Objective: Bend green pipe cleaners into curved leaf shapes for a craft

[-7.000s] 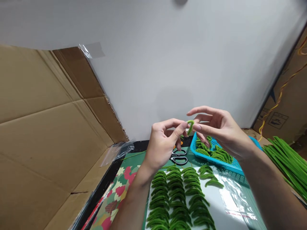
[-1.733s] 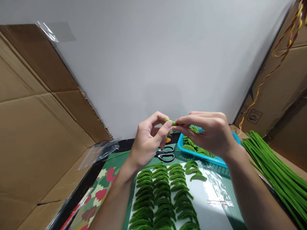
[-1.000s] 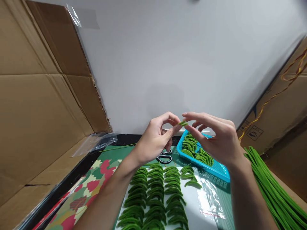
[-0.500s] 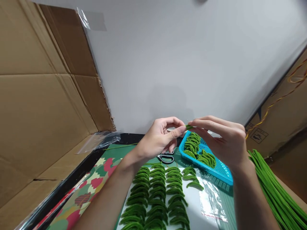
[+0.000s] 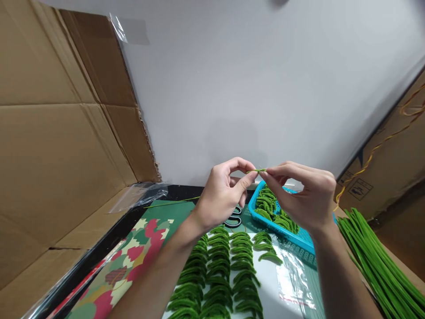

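My left hand (image 5: 224,195) and my right hand (image 5: 303,195) are raised above the table and meet at their fingertips. Both pinch the ends of one short green pipe-cleaner piece (image 5: 258,170), stretched level between thumb and forefinger of each hand. Under the hands, rows of bent green pieces (image 5: 219,274) lie on a white sheet (image 5: 295,305). A blue basket (image 5: 299,241) behind them holds more bent green pieces.
Black scissors (image 5: 236,216) lie just behind the rows, partly hidden by my left hand. A bundle of long green pipe cleaners (image 5: 372,257) lies at the right. Cardboard sheets (image 5: 66,146) stand at the left, a cardboard box (image 5: 392,155) at the right, a grey wall behind.
The green piece went from a curved loop to a short straight strip pinched at both ends. My hands stayed raised together, and the view shifted slightly.
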`<action>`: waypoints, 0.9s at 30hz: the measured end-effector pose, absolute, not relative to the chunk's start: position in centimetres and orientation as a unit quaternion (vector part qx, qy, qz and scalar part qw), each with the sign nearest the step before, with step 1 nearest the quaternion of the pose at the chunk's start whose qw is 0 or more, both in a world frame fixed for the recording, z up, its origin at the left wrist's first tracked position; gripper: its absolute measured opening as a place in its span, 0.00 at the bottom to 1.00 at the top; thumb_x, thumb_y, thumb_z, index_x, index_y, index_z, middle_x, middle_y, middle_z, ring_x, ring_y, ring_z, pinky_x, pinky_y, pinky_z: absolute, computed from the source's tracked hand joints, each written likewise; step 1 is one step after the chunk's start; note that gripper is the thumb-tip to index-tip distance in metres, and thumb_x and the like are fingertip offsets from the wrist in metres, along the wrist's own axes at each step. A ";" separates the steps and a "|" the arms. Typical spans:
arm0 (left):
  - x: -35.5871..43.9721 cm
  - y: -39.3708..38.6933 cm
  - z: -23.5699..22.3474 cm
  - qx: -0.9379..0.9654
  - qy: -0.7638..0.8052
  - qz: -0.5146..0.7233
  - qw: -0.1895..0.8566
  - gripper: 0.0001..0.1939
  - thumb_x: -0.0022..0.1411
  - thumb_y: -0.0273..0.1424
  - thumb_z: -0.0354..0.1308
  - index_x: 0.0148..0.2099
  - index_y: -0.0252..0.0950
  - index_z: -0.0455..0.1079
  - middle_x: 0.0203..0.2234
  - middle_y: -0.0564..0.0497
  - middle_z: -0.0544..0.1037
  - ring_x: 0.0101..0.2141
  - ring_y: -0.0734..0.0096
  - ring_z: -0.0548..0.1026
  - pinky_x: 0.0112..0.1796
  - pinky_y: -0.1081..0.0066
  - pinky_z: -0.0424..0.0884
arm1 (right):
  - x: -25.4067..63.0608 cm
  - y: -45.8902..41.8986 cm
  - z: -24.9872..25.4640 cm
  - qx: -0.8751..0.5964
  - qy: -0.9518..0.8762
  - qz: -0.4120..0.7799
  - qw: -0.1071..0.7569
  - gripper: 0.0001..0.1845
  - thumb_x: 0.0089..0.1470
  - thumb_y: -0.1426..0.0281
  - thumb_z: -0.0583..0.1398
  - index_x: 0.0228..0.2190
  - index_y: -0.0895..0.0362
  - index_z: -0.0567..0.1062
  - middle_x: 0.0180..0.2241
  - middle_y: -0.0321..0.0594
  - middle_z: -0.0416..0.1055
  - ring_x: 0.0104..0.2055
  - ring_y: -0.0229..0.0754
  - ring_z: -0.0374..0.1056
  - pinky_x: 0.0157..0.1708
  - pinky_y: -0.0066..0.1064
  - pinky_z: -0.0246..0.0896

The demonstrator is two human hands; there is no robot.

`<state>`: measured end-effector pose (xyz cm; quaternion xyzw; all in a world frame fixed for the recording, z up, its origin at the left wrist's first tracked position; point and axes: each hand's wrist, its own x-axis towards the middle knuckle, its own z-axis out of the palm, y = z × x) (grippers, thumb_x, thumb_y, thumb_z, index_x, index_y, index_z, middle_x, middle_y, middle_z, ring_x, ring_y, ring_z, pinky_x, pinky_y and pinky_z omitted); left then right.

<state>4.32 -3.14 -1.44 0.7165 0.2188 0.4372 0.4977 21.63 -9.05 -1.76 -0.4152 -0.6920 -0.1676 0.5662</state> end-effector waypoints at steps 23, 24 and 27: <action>5.5 -4.0 -2.2 0.669 0.224 0.481 0.520 0.14 0.68 0.43 0.64 0.43 0.38 0.69 0.13 0.60 0.68 0.12 0.78 0.62 0.14 0.77 0.57 | 20.8 -8.4 -2.3 -0.433 -0.663 -0.336 0.511 0.06 0.60 0.73 0.64 0.30 0.54 0.77 0.20 0.28 0.70 0.19 0.31 0.64 0.23 0.27 0.59; 5.7 -4.0 -2.3 0.660 0.215 0.478 0.538 0.14 0.68 0.44 0.64 0.43 0.39 0.69 0.12 0.60 0.68 0.12 0.78 0.61 0.13 0.77 0.55 | 20.8 -8.4 -2.3 -0.431 -0.662 -0.338 0.512 0.07 0.60 0.73 0.64 0.30 0.54 0.76 0.20 0.29 0.70 0.19 0.31 0.64 0.23 0.26 0.59; 5.8 -3.9 -2.4 0.654 0.208 0.479 0.548 0.14 0.69 0.44 0.63 0.42 0.39 0.69 0.12 0.59 0.69 0.12 0.78 0.62 0.13 0.77 0.55 | 20.7 -8.4 -2.4 -0.433 -0.667 -0.335 0.506 0.07 0.60 0.74 0.63 0.29 0.54 0.76 0.21 0.29 0.70 0.19 0.31 0.64 0.23 0.26 0.59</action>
